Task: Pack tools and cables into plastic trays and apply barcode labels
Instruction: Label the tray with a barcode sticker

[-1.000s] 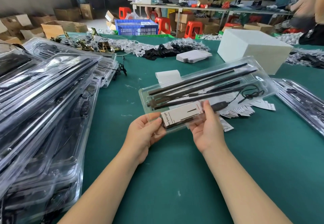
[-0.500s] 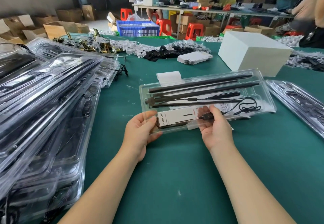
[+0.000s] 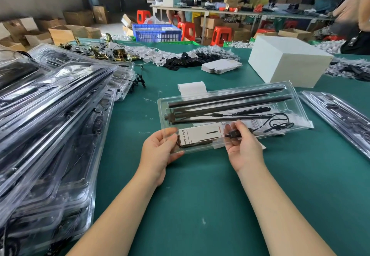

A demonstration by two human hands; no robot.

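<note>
One clear tray [image 3: 296, 103] (rods inside) is gripped at its near edge by left hand [image 3: 160, 149] and right hand [image 3: 243, 145]; bare green table [image 3: 200, 205] lies nearer.

Text you could read: "kar Grow Light", its start cut off | on the white card [image 3: 200, 135] inside the clear tray [image 3: 296, 103] | the smaller print and red marks on that card were too small for you to read.
</note>
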